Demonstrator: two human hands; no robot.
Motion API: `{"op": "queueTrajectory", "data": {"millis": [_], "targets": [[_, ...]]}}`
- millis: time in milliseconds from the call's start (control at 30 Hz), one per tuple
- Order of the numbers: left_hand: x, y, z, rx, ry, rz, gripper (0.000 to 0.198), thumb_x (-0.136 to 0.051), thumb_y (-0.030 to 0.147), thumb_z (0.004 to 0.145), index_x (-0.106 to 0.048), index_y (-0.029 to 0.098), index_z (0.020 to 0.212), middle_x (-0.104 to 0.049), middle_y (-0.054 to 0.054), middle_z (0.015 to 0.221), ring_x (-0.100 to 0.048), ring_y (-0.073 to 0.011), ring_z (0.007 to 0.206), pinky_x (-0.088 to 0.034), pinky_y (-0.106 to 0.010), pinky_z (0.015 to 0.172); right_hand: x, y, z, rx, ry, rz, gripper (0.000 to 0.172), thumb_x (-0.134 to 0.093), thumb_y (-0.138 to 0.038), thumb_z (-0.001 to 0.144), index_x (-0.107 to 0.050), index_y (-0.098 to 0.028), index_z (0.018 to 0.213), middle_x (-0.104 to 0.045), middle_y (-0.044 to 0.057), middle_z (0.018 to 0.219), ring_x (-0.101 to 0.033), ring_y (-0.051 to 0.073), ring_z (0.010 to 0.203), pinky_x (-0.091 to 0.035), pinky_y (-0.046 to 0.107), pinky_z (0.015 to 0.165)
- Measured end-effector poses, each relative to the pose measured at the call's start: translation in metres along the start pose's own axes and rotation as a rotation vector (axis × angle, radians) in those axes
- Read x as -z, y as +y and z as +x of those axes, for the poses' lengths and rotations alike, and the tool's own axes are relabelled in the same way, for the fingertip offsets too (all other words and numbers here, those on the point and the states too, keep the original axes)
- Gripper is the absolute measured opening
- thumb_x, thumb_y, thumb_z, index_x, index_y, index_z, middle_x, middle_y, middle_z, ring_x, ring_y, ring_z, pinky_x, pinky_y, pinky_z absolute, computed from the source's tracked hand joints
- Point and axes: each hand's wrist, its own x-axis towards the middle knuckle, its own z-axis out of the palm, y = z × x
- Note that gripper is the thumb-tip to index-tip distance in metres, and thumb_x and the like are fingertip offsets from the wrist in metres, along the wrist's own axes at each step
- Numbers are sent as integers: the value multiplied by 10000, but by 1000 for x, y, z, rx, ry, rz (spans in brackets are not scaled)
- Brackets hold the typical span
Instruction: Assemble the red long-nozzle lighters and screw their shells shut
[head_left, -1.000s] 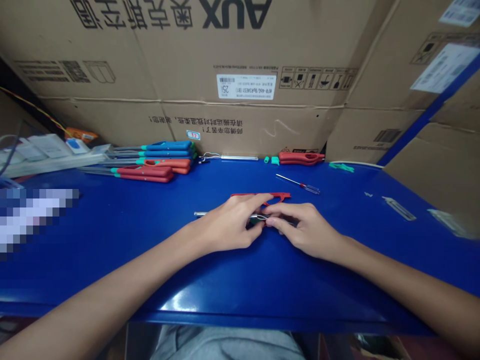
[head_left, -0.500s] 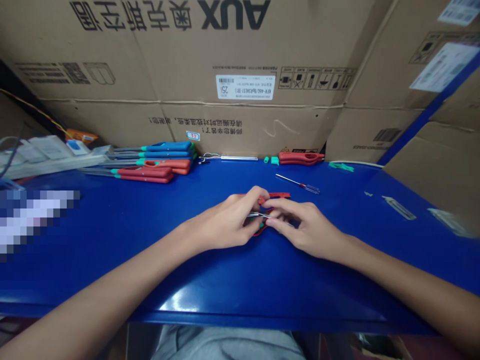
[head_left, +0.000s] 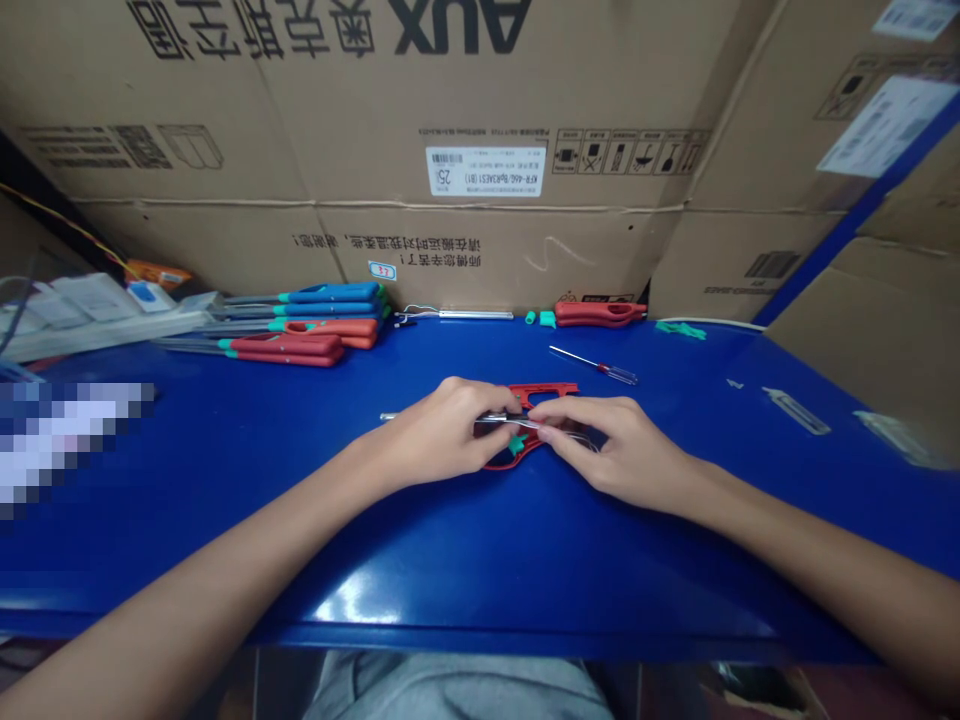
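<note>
A thin metal lighter tube (head_left: 491, 418) lies crosswise in my left hand (head_left: 450, 428), its far end sticking out to the left past the wrist side. The thumb and fingers are closed on it. Thin wires (head_left: 574, 436) come from the tube's right end, and my right hand (head_left: 611, 445) pinches them between thumb and forefinger. Under and behind both hands sits a red lighter handle shell (head_left: 551, 388) with its inside showing. A green trigger piece (head_left: 517, 443) shows in the shell below the tube. My fingers hide much of the shell's middle.
Finished-looking long lighters (head_left: 300, 345) are stacked at the back left near a white power strip (head_left: 120, 325). A screwdriver (head_left: 600, 366), red handle shells (head_left: 600, 314), another metal tube (head_left: 476, 315) and green parts (head_left: 681, 328) lie behind. Cardboard (head_left: 360, 180) walls the back.
The metal tube now sticks out left of my left hand, and more of the red shell and green piece shows. My fingertips have come down from a small red part.
</note>
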Motion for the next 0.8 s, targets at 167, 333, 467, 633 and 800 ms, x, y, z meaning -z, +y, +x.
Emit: {"op": "queueTrajectory", "data": {"millis": [167,333,467,633,800], "targets": [[0,-3,0,-4,-9,31,162,-532,216,920,-680,160,953,-698,-7,826,-604,-108,713,-402,-222,642,-1,2,0,3,12,-24,152,-571,-147,880,-704,-149,954,-754,42,900,-694,131,756,-518,221,677],[-2,-4,0,2,-16,37,165,-530,231,926,-679,168,957,-695,2,827,-602,-107,712,-399,-225,646,-2,1,1,9,26,-33,147,-571,-151,873,-707,-140,928,-751,48,859,-681,129,702,-508,225,647],[-4,-1,0,28,-38,49,168,-521,213,918,-672,163,974,-694,-14,856,-611,-126,738,-404,-242,659,-2,1,0,-9,12,-35,142,-563,-157,872,-702,-139,891,-747,51,831,-671,131,675,-502,231,631],[-4,5,0,43,-33,51,157,-514,175,900,-665,153,936,-688,-28,856,-595,-128,713,-400,-250,646,-1,0,0,-64,-24,1,120,-562,-187,881,-675,-150,896,-727,33,777,-643,119,626,-490,228,588],[-5,5,-1,41,-15,71,147,-507,171,893,-652,160,911,-681,-25,856,-585,-130,707,-393,-257,640,0,2,0,-71,-29,39,89,-558,-196,888,-634,-165,924,-713,31,797,-643,121,655,-503,234,614]]}}
